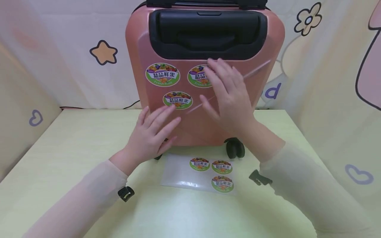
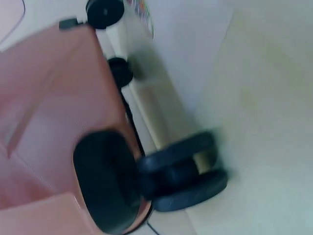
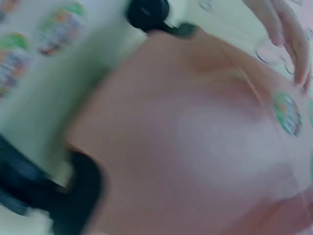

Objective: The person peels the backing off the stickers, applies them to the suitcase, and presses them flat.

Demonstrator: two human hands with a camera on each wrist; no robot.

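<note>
A pink suitcase (image 1: 202, 129) stands upright, with three oval fruit stickers on its front. My right hand (image 1: 229, 96) is spread before it, fingers extended, its fingertips over the right side of the upper right sticker (image 1: 197, 76). My left hand (image 1: 153, 132) has its fingers loosely extended at the lower sticker (image 1: 178, 99), a fingertip overlapping the lower edge; contact cannot be told. The upper left sticker (image 1: 162, 75) is uncovered. In the right wrist view, the left hand (image 3: 288, 39) appears beside the lower sticker (image 3: 287, 113). Neither hand holds anything.
A pale sticker sheet (image 1: 181, 175) with three oval stickers on its right part lies on the table (image 1: 89, 145) before the suitcase. Black wheels (image 1: 235, 148) support the case, and a black handle recess (image 1: 208, 33) tops its front. Patterned cloth (image 1: 74, 82) hangs behind.
</note>
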